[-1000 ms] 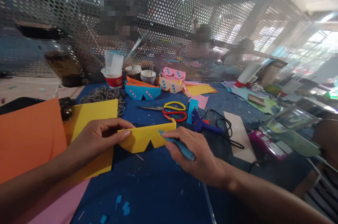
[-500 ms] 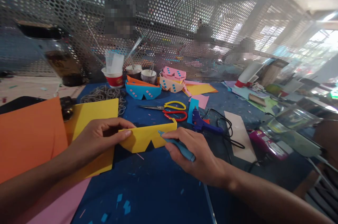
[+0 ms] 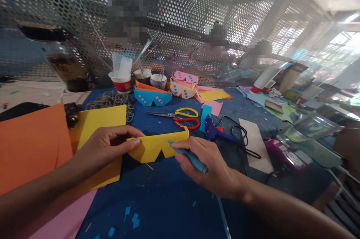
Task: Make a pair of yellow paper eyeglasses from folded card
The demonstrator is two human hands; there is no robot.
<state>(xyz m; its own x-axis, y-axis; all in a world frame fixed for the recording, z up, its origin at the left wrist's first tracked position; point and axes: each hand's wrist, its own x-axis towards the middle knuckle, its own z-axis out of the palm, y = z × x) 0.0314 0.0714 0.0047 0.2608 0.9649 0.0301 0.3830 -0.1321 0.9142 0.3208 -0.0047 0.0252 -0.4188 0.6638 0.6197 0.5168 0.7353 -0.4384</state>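
Between thumb and fingers, my left hand (image 3: 115,142) grips the left end of a pair of yellow paper glasses (image 3: 150,147), held upright over the blue table (image 3: 157,197). A dark triangular notch is cut in their lower edge. My right hand (image 3: 206,162) is closed around a blue pen (image 3: 192,159). The pen's tip points at the front of the yellow glasses, right of the middle; whether it touches is unclear. Just behind lie scissors (image 3: 187,113) with one yellow and one red handle. Small blue paper squares (image 3: 135,220) are scattered nearer to me.
Finished-looking blue glasses (image 3: 153,96), peach glasses (image 3: 182,90) and pink glasses (image 3: 185,77) stand at the back. A blue glue gun (image 3: 218,132) with its cord lies right. Orange paper (image 3: 33,145) and yellow paper (image 3: 102,122) are on the left, near grey string (image 3: 111,102) and a paper cup (image 3: 120,83).
Very little differs. The pen tip and my right hand have shifted very slightly left, while my left hand keeps its grip on the yellow glasses.
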